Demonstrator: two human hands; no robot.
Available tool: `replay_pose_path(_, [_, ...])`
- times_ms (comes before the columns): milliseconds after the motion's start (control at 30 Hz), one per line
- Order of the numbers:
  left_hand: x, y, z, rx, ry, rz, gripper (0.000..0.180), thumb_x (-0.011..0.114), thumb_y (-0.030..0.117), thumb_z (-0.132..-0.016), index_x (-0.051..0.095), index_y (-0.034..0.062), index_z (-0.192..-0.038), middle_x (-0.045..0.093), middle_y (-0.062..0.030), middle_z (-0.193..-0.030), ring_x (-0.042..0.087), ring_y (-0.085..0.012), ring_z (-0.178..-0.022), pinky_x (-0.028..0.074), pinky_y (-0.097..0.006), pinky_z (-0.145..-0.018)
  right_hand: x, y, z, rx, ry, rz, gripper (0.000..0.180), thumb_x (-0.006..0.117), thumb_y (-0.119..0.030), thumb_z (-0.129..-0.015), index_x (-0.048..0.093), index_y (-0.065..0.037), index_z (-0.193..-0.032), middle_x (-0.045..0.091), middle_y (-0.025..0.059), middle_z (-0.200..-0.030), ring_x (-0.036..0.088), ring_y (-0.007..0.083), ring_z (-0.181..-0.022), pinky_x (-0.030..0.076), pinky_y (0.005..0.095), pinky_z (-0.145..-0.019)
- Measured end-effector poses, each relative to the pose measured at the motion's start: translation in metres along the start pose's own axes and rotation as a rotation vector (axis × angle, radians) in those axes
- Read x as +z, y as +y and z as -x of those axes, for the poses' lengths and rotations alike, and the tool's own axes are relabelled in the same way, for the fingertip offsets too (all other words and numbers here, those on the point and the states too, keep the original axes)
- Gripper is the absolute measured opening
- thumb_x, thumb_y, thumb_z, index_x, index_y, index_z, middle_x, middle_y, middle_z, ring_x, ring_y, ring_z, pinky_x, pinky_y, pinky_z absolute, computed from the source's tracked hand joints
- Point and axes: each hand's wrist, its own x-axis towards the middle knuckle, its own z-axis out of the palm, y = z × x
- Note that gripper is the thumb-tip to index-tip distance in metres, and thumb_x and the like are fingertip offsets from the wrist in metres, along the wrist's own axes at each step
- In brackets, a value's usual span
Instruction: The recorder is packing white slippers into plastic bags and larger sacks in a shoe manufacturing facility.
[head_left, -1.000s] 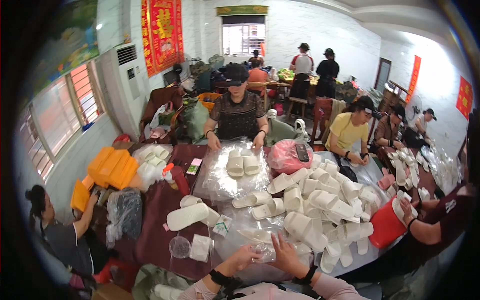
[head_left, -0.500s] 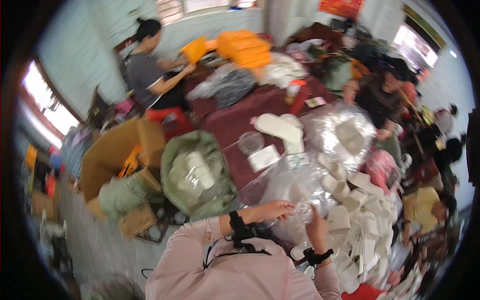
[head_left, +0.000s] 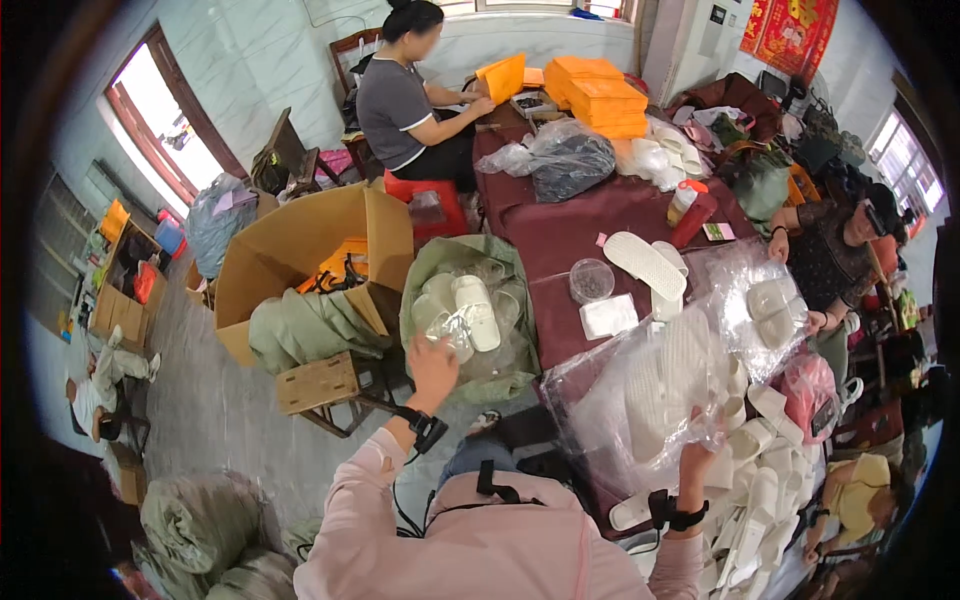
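My left hand (head_left: pixel 433 372) is over the near-left rim of a green woven sack (head_left: pixel 415 285), fingers apart, beside a pair of white slide slippers (head_left: pixel 476 312) in clear plastic. I see nothing gripped in it. On the right, my right hand (head_left: pixel 697 468) pinches the edge of a clear plastic bag (head_left: pixel 712 432). Large clear plastic sheets or bags (head_left: pixel 610 400) lie across the table's near part, with a pale slipper shape (head_left: pixel 660 385) showing through. Loose white slippers (head_left: pixel 755 490) are heaped just right of my right hand.
A maroon-covered table (head_left: pixel 560 245) bears more slippers (head_left: pixel 645 265), a round clear tub (head_left: pixel 591 281), a white box (head_left: pixel 609 317) and orange packets (head_left: pixel 597 92). Left stand a cardboard box (head_left: pixel 290 240) and small wooden stool (head_left: pixel 318 384). Co-workers sit at the far side (head_left: pixel 410 110) and right (head_left: pixel 840 250).
My left hand has moved left from beside my right hand to the sack. My right hand has moved slightly right and down. The view has swung left.
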Motion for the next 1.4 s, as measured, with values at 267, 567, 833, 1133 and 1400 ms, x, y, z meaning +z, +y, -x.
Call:
replay_pose_path(267, [0.022, -0.068, -0.071, -0.541, -0.170, -0.145, 0.053, 0.061, 0.025, -0.075, 0.045, 0.0197, -0.126, 0.019, -0.0317, -0.136, 0.029, -0.0503, -0.120, 0.034, -0.053, -0.093, 0.146, 0.057, 0.012, -0.118, -0.391, 1.033, 0.029, 0.058, -0.014, -0.086, 0.054, 0.002, -0.109, 0.054, 0.0057, -0.104, 0.049, 0.0149, -0.093, 0.040, 0.0289, -0.083])
replay_pose_path(567, [0.013, -0.136, -0.101, -0.130, -0.314, 0.053, 0.060, 0.055, 0.005, -0.072, 0.034, -0.0016, -0.128, 0.041, -0.0241, -0.127, 0.045, -0.0362, -0.113, 0.043, -0.039, -0.089, 0.216, 0.298, 0.043, 0.292, -0.390, 0.771, 0.052, 0.066, -0.020, -0.078, 0.046, 0.001, -0.121, 0.055, 0.0121, -0.111, 0.051, 0.0170, -0.095, 0.041, 0.0287, -0.082])
replay_pose_path(833, [-0.028, -0.094, -0.128, -0.032, -0.506, 0.028, 0.060, 0.050, 0.006, -0.075, 0.031, -0.0014, -0.131, 0.042, -0.0223, -0.128, 0.046, -0.0345, -0.113, 0.042, -0.040, -0.090, 0.156, 0.304, 0.047, 0.553, -1.178, 1.482, 0.059, 0.063, -0.038, -0.074, 0.050, 0.000, -0.117, 0.057, 0.0223, -0.109, 0.055, 0.0354, -0.098, 0.044, 0.0397, -0.082])
replay_pose_path(1133, [-0.008, -0.110, -0.142, 0.103, -0.668, -0.202, 0.034, 0.053, 0.013, -0.073, 0.055, -0.0006, -0.105, 0.059, -0.0223, -0.099, 0.057, -0.0376, -0.094, 0.046, -0.045, -0.079, 0.108, 0.236, 0.045, 0.557, -0.838, 1.448, 0.047, 0.056, -0.037, -0.080, 0.054, -0.002, -0.111, 0.060, 0.0192, -0.104, 0.057, 0.0344, -0.096, 0.044, 0.0405, -0.081])
replay_pose_path(1400, [0.003, -0.128, -0.125, 0.046, -0.368, -0.223, 0.031, 0.057, 0.014, -0.075, 0.053, 0.0005, -0.103, 0.055, -0.0231, -0.103, 0.057, -0.0386, -0.090, 0.048, -0.044, -0.075, 0.085, 0.223, 0.041, 0.472, -0.909, 1.403, 0.044, 0.055, -0.034, -0.082, 0.053, -0.001, -0.112, 0.059, 0.0196, -0.106, 0.056, 0.0355, -0.098, 0.043, 0.0397, -0.084])
